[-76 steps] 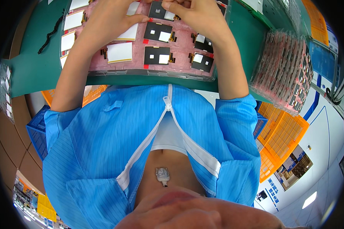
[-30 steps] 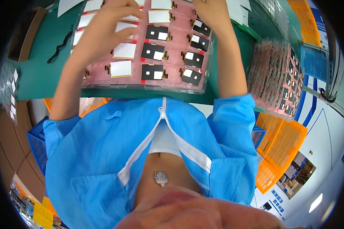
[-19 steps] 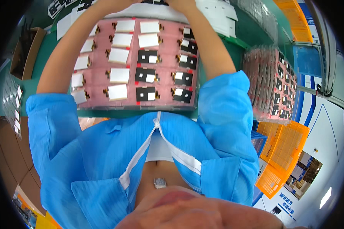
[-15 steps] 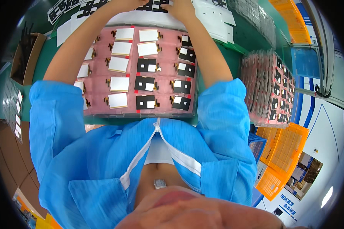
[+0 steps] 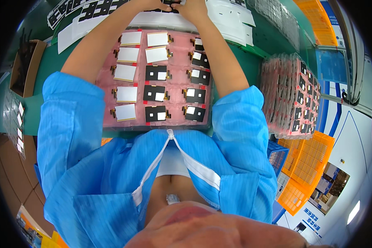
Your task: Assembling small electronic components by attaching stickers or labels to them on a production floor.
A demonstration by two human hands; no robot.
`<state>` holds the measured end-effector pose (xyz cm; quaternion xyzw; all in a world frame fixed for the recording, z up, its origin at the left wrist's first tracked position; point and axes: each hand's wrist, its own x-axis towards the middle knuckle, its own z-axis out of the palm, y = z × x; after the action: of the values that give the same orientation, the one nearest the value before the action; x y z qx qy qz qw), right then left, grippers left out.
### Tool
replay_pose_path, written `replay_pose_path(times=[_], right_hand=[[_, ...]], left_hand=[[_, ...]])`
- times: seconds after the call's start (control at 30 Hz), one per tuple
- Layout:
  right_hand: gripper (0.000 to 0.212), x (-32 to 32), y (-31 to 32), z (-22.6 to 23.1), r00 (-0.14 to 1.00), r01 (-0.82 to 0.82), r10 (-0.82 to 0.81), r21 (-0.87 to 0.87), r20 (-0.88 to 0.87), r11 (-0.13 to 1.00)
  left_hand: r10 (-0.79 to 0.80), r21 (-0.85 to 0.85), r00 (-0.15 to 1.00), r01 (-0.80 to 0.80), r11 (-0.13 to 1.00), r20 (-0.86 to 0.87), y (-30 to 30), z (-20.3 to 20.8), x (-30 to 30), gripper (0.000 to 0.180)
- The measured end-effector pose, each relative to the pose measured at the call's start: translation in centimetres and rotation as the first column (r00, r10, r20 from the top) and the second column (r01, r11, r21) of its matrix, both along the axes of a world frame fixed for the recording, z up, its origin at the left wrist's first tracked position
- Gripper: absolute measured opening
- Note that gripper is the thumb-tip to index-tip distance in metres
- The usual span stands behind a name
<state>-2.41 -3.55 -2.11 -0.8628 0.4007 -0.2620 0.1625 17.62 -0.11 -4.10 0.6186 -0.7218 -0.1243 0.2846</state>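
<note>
1. Left hand (image 5: pixel 153 5): at the top edge, past the far end of the tray, fingers bent onto a small dark part (image 5: pixel 171 3) shared with the other hand; mostly cut off by the frame, so the hold itself cannot be told.
2. Right hand (image 5: pixel 193 9): touching the left hand at the same spot, fingers curled toward the part; whether it grasps cannot be told.
3. Part: small and dark, between both sets of fingertips at the top edge, above the white sheets.
4. Tray (image 5: pixel 139 78): pink, on the green bench (image 5: pixel 244 62) between the forearms; three columns of flat panels, the left column pale side up, the right column dark with white squares, the middle column mixed.
5. White sheets (image 5: pixel 231 16): spread beyond the tray, under the hands.
6. Tray stack (image 5: pixel 291 97): pink, holding dark panels, to the right of the tray, well apart from it.
7. Cardboard box (image 5: pixel 25 66): open, at the left end of the bench.
8. Orange crates (image 5: pixel 308 169): lower right, below bench level.
9. Coat (image 5: pixel 111 182): blue, zip open, sleeves ending above the elbows.
</note>
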Motion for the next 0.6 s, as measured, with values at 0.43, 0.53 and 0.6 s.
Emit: replay_pose_path(times=[0.43, 0.53, 0.6], right_hand=[[0.018, -6.8, 2.5, 3.7, 0.837, -0.275, -0.110, 0.586, 0.536, 0.762], [0.034, -8.7, 5.8, 5.7, 0.786, -0.392, -0.030, 0.536, 0.617, 0.748], [0.034, -10.0, 7.2, 5.8, 0.692, -0.431, 0.005, 0.408, 0.722, 0.805]], left_hand=[[0.036, 0.018, 0.992, -0.039, 0.999, 0.117, 3.7, 2.5, -1.6, 0.052], [0.028, -0.036, 0.994, -0.032, 0.999, -0.110, 6.7, 3.9, -1.7, 0.040], [0.020, -0.042, 0.991, -0.026, 0.999, -0.134, 10.0, 6.7, -2.6, 0.034]])
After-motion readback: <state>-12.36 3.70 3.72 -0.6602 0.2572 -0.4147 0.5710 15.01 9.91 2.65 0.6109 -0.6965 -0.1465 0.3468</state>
